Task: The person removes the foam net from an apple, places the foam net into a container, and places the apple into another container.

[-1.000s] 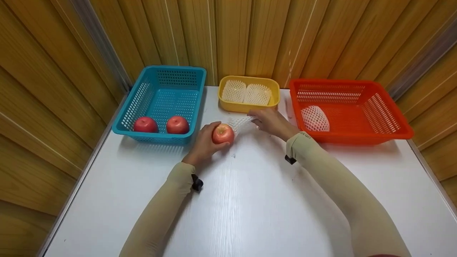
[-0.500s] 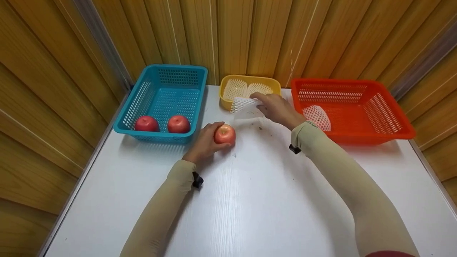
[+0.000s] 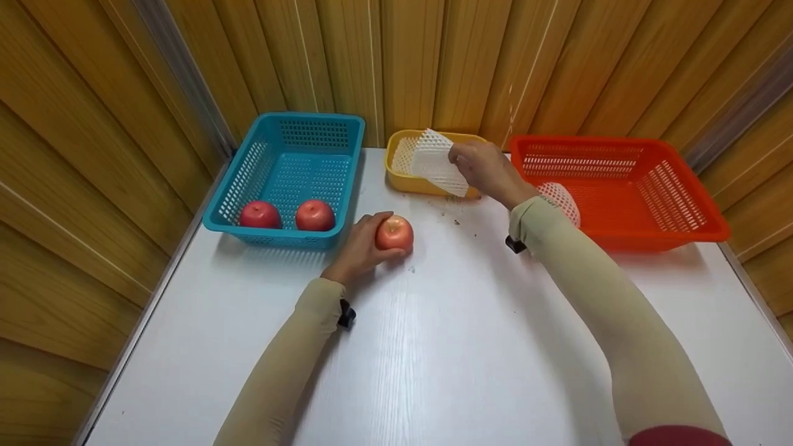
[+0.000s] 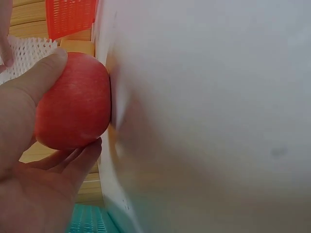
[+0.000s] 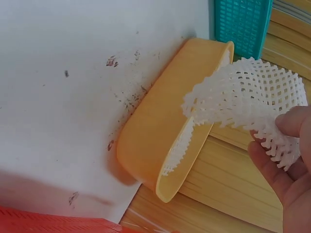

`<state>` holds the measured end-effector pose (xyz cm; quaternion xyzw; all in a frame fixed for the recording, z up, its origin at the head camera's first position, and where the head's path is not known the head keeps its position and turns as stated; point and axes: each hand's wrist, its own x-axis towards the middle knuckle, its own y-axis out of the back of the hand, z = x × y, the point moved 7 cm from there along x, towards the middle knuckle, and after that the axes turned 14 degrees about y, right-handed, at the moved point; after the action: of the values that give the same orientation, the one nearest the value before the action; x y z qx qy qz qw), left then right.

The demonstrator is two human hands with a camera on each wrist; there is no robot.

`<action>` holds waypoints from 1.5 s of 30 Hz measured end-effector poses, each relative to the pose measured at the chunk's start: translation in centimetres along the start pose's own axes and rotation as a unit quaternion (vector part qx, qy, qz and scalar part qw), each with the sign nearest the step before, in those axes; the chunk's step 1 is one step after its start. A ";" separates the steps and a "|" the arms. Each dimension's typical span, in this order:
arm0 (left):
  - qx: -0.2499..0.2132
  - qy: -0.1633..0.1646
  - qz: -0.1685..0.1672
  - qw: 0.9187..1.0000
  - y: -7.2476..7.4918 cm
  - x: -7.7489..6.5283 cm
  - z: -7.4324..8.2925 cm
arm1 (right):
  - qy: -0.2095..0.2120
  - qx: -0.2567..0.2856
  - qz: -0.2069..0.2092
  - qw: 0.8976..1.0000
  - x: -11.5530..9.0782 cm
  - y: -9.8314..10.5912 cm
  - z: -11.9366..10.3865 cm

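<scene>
Head view: at left, a blue basket holds two red apples near its front wall. Just right of it, the left hand curls round a third apple on the white table, which stretches nearward between the sleeves. The right hand pinches a white foam net — masking part of the yellow tray; contact there is hard to judge. Rightmost, a red basket; the right sleeve hides part of another net inside.
</scene>
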<state>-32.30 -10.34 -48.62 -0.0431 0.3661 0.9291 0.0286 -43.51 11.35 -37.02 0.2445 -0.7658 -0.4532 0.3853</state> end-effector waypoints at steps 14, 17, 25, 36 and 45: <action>0.008 0.010 -0.001 1.000 -0.2 0.2 0.3 | -0.092 0.049 0.106 0.989 0.9 0.7 3.8; 0.008 0.010 -0.001 1.000 -0.4 0.2 0.3 | -0.140 0.076 0.128 0.979 0.5 0.1 4.9; 0.004 -0.018 0.007 1.000 -0.7 0.2 0.6 | -0.217 0.140 0.149 0.954 -0.1 -1.7 6.9; 0.008 0.009 -0.001 1.000 -0.4 0.0 0.4 | -0.248 0.153 0.153 0.944 -0.3 -3.5 8.6; 0.015 0.017 0.001 1.000 -0.2 0.0 0.1 | -0.277 0.157 0.085 0.944 -0.3 -5.2 9.0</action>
<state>-32.33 -10.10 -48.65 -0.0576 0.3807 0.9226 0.0219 -50.50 13.62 -44.36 0.1010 -0.9215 -0.3427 0.1519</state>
